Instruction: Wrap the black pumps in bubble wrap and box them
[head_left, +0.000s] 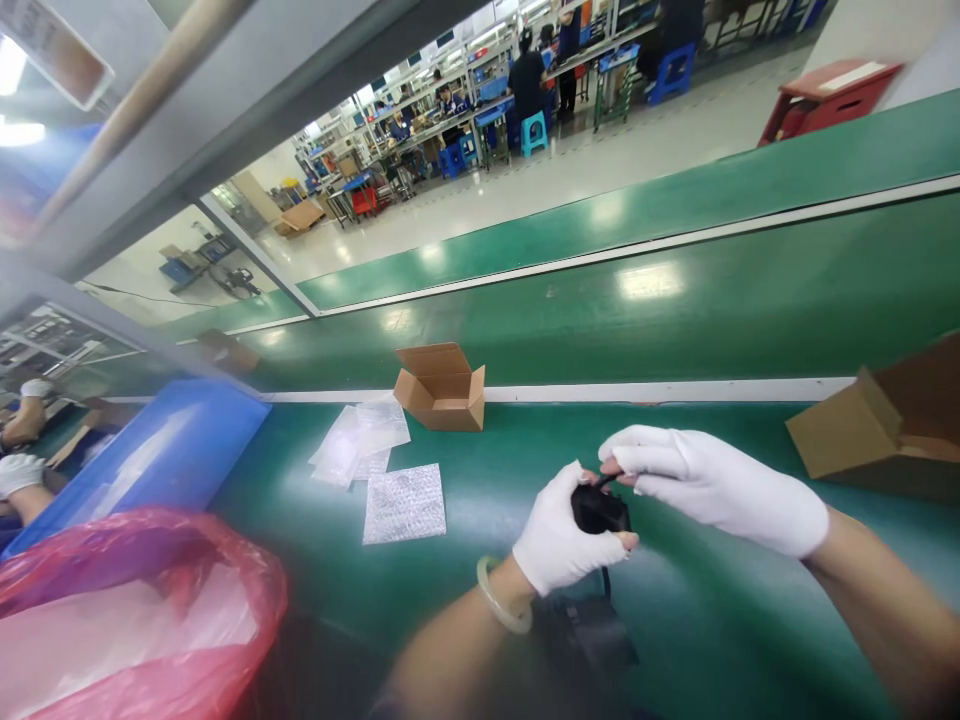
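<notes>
My left hand (562, 535), in a white glove with bare fingertips, is wrapped round a small black boxy device (600, 510). From the upper side of the device runs a short black cable (609, 479). My right hand (690, 478), gloved the same way, pinches that cable between thumb and fingers. Below the left hand a dark rectangular piece (600, 632) shows blurred, with a length of cable leading down towards it; its kind I cannot make out. An open small cardboard box (454, 415) stands ahead on the green bench, beside a bubble-wrap pouch (405, 505).
More clear pouches (349, 445) lie left of the box. A red plastic bag (247, 590) and a blue panel (172, 440) fill the left side. Another open carton (847, 425) is at right. A co-worker's gloved hands (21, 475) show at far left.
</notes>
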